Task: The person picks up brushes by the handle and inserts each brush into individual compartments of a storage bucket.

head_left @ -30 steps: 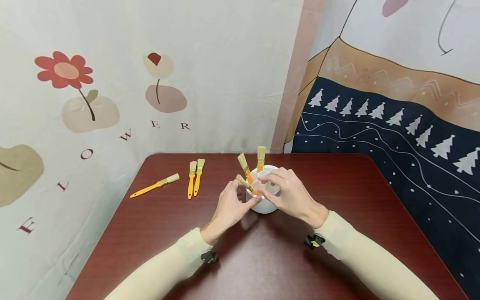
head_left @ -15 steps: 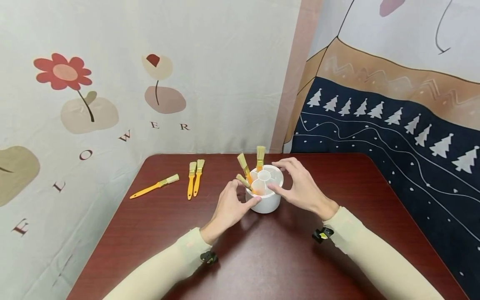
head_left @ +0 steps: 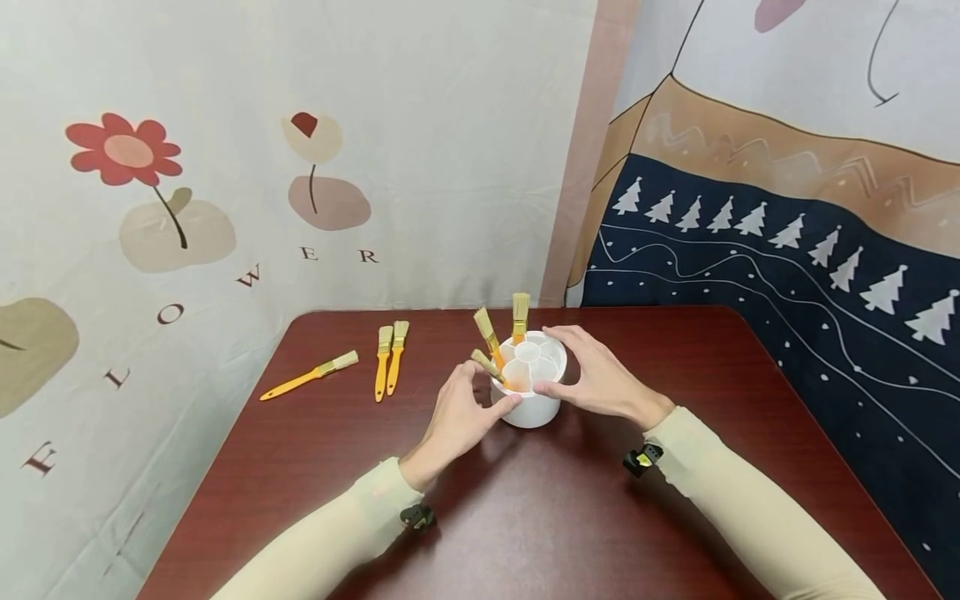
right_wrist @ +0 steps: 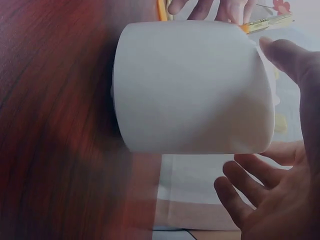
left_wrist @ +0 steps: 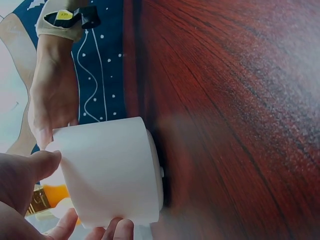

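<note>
A white round pen holder (head_left: 531, 412) with several compartments stands upright on the table, between both hands. My left hand (head_left: 459, 421) holds its left side, thumb at the near rim and fingers against the wall; in the left wrist view fingertips show along the wall (left_wrist: 112, 170). My right hand (head_left: 606, 382) spans the right side, thumb at the rim and index finger at the back, while its other fingers spread away in the right wrist view. Three yellow-handled paintbrushes lean in the holder: one upright brush (head_left: 521, 313), one tilted brush (head_left: 487, 327) and a lower brush (head_left: 489, 367).
Left of the holder on the dark red table (head_left: 480, 550) lie a slanted paintbrush (head_left: 309, 375) and two side-by-side paintbrushes, a left one (head_left: 383, 364) and a right one (head_left: 397, 360). A printed fabric backdrop (head_left: 442, 167) hangs behind the table's far edge.
My right hand has moved from above the compartments, back and right, onto the holder's right side. My left hand has stayed at its left side. The brushes keep their places.
</note>
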A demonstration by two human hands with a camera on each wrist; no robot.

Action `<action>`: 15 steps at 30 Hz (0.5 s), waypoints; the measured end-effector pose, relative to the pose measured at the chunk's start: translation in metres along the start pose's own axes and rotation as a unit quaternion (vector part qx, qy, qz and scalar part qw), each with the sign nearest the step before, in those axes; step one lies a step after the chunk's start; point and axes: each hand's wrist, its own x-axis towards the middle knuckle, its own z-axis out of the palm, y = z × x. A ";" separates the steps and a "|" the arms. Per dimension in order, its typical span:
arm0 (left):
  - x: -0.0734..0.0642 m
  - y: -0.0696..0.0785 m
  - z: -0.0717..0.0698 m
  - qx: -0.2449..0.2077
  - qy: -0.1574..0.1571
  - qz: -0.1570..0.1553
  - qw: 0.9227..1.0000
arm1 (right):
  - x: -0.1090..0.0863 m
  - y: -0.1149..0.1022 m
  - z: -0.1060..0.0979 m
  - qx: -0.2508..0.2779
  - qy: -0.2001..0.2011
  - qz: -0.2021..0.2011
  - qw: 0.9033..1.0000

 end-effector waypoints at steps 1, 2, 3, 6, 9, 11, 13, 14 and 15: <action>0.000 0.000 0.000 -0.002 -0.001 0.001 1.000 | 0.000 0.000 0.000 0.001 -0.005 0.003 1.000; -0.001 0.000 0.000 -0.003 -0.001 0.001 1.000 | 0.000 0.001 0.001 0.001 -0.009 0.006 1.000; -0.001 -0.001 -0.001 -0.004 -0.002 0.001 1.000 | 0.000 0.001 0.001 0.000 -0.012 0.008 1.000; -0.001 -0.001 -0.002 -0.010 -0.004 0.002 1.000 | 0.001 0.001 0.001 -0.003 -0.016 0.011 1.000; -0.001 -0.003 -0.005 -0.010 -0.005 0.004 1.000 | 0.000 0.000 0.001 -0.005 -0.013 0.007 1.000; 0.001 -0.004 -0.008 -0.007 -0.006 0.011 1.000 | 0.000 -0.001 0.001 -0.006 -0.008 0.003 1.000; 0.004 -0.007 -0.011 0.003 -0.007 0.023 1.000 | 0.000 0.000 0.002 -0.007 -0.003 0.000 1.000; 0.005 -0.009 -0.013 0.010 -0.007 0.032 0.999 | 0.000 0.000 0.002 -0.007 0.000 -0.001 1.000; 0.006 -0.010 -0.015 0.017 -0.007 0.042 0.999 | -0.001 0.001 0.003 -0.007 0.003 -0.001 1.000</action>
